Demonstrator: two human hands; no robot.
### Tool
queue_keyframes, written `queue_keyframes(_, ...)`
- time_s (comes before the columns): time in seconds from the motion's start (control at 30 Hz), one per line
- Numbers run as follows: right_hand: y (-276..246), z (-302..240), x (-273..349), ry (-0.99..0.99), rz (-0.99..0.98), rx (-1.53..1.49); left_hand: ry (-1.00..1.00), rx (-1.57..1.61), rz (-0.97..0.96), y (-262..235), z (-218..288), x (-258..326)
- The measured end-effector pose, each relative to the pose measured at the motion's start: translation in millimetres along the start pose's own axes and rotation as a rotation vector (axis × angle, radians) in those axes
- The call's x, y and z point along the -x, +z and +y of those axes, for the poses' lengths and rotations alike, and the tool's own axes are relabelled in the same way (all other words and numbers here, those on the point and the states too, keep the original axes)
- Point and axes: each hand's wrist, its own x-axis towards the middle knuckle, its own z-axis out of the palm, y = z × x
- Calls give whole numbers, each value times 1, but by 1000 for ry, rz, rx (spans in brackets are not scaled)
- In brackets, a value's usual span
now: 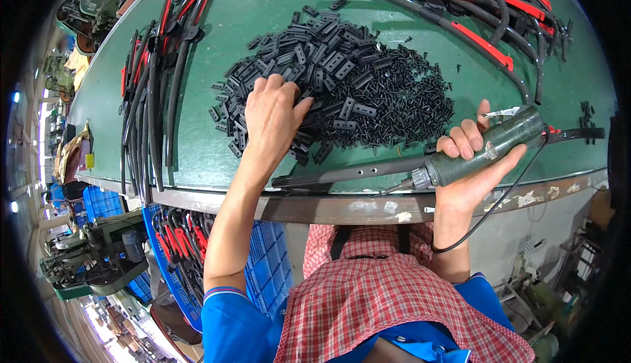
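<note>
My left hand (271,110) is at the near-left side of a heap of small black two-holed plastic blocks (335,60). Its fingers curl down among them; the fingertips are hidden, so I cannot make out what they hold. In my right hand (474,184) is a dark green, corded electric screwdriver (496,146), its bit pointing left and slightly down. Beneath the bit, a dark bent tube (374,168) with small holes lies along the table's near edge. A pile of black screws (414,103) adjoins the blocks on the right.
Dark tubular frames with red parts lie bundled on the green table (217,41) at left (158,73) and far right (473,31). Below the edge, a blue crate (269,258) stands near more such frames (184,238). The screwdriver's cord (506,195) loops past my right wrist.
</note>
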Motion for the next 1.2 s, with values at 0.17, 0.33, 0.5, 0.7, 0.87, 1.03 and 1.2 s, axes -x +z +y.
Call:
queue_keyframes(0.17, -3, -3, 0, 17, -26, -5, 75, 102, 79, -3, -1, 2)
queue_keyframes(0.33, 0, 1, 2, -8, -39, 49, 298, 382, 71, -32, 40, 45)
queue_keyframes(0.5, -2, -1, 1, 23, -56, 33, 344, 597, 17, 9, 64, 74)
queue_keyframes(0.7, 21, -3, 4, -109, -278, 171, 417, 751, -14, 21, 54, 79)
queue_keyframes(0.87, 46, 11, 9, -212, -672, 378, 440, 767, -40, 20, 51, 76)
queue_keyframes(1.03, 63, 20, 19, -159, -737, 624, 433, 791, -46, 20, 48, 77)
queue_keyframes(1.2, 63, 27, 8, -10, -926, 776, 420, 829, -51, 23, 47, 80)
